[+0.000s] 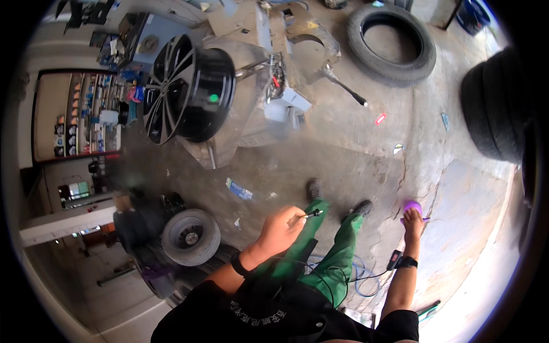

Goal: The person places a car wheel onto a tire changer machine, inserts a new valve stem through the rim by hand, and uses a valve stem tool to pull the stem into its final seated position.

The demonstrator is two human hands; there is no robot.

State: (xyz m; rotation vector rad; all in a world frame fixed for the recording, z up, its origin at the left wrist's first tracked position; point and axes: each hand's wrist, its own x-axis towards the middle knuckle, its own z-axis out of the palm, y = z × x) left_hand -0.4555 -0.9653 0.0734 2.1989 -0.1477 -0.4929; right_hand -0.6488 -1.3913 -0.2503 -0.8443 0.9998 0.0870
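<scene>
My left hand (280, 230) is held out in front of my legs, its fingers pinched on a small black tyre valve (314, 213) with a metal tip. Out to the right, my right hand (412, 226) is closed round a purple object (412, 206) with a rounded top and a thin part sticking out; its kind I cannot make out. A black and silver wheel rim (209, 94) with a green round sticker stands tilted on a tyre-changing machine (226, 134), ahead and to the left, apart from both hands.
A loose tyre (357, 43) lies on the floor ahead. More black tyres (486, 108) are stacked at the right. Behind my left arm sits a wheel with its tyre (191, 237). A blue hose (369, 291) coils by my legs. A lever bar (346, 90) juts from the machine.
</scene>
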